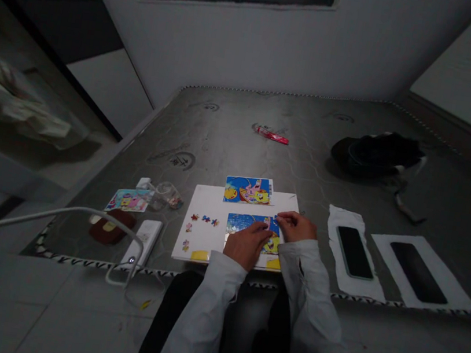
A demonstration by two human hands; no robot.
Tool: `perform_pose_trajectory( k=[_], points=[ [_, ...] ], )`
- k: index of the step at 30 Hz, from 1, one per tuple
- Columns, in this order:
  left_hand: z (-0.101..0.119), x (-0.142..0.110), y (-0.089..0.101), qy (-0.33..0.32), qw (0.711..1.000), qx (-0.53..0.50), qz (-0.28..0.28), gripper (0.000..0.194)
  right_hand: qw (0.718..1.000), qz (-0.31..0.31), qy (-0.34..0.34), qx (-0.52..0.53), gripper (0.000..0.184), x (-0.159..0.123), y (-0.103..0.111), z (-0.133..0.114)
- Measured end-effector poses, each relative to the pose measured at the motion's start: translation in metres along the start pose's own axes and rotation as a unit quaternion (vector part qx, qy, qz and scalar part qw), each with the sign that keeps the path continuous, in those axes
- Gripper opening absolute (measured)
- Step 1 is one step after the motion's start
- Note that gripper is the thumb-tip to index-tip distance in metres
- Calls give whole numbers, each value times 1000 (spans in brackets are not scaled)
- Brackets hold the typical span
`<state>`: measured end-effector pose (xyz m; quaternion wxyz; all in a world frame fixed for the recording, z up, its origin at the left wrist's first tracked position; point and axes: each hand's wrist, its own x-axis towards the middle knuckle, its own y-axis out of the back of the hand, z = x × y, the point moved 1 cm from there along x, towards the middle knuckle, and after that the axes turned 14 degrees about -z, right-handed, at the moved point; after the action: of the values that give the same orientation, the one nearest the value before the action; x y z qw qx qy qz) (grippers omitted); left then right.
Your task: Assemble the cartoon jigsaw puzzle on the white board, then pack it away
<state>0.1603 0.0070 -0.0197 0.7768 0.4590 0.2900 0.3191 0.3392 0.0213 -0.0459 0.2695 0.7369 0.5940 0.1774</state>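
A partly assembled cartoon jigsaw puzzle [238, 221] lies on a white board [210, 196] in front of me. My left hand [247, 245] rests over the puzzle, its fingers stretched across the lower right part and covering some of it. At the puzzle's upper right corner, my right hand [298, 228] pinches a small blue puzzle piece [276, 218] between thumb and forefinger. Just above the puzzle is a picture card [248, 191] with a similar cartoon scene. Several loose puzzle pieces [206, 219] are spread on the board's left side.
Left of the board are a white power strip [144, 241] with a cable, a brown case [112, 228], a colourful card [130, 200] and a clear bag [167, 195]. Two phones [355, 252] lie on white sheets at right. Farther back are a red packet [273, 135] and a black bag [376, 154].
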Motion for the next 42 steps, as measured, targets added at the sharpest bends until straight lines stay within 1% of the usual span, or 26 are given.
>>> perform_pose_trajectory(
  k=[4,11,14,19,22,26,31,36,42],
  points=[
    [-1,1,-2,4,1000,-1,1,33,998,-6,15,-54,20,1,-1,0],
    [1,1,-1,1,1000,3,2,34,994,-13,61,-95,20,4,-1,6],
    [1,2,-2,0,1000,3,5,33,993,-15,70,-99,19,4,-1,6],
    [1,2,-2,2,1000,0,3,33,994,-18,61,-93,19,3,-1,3],
    [1,2,-2,2,1000,-4,1,34,996,-8,45,-79,20,3,0,1],
    [1,2,-1,10,1000,-8,-5,34,994,-13,46,-96,19,3,0,0],
    [3,0,2,12,1000,-18,-8,33,997,2,20,-68,26,2,2,4],
    [4,0,2,9,1000,-15,-3,32,996,-12,53,-77,21,2,5,7],
    [3,1,0,4,1000,-13,4,33,996,-18,52,-71,21,3,4,8]
  ],
)
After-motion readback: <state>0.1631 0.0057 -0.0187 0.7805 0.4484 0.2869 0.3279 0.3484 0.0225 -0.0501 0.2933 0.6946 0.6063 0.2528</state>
